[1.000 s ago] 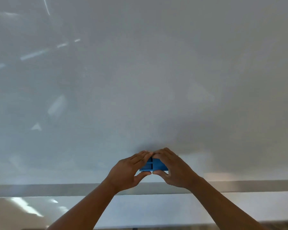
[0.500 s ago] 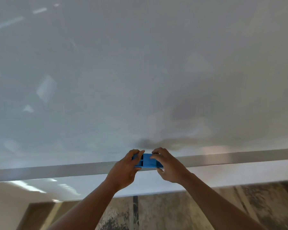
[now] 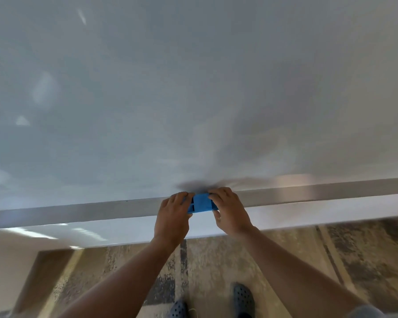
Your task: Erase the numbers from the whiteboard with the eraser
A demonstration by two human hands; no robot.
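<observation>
Blue eraser (image 3: 201, 203) sits at the whiteboard (image 3: 193, 88) bottom edge on the metal rail (image 3: 78, 211), left hand (image 3: 172, 216) and right hand (image 3: 230, 212) clamped on its ends, likely to steady it; no numbers visible.

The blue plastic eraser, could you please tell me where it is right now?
In the head view, the blue plastic eraser sits low-centre against the whiteboard's grey metal bottom rail, gripped between the left hand and right hand.

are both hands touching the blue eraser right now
Touching. The head view shows the left hand wrapped over the left end of the blue eraser and the right hand over its right end, fingers overlapping it with no gap.
</observation>
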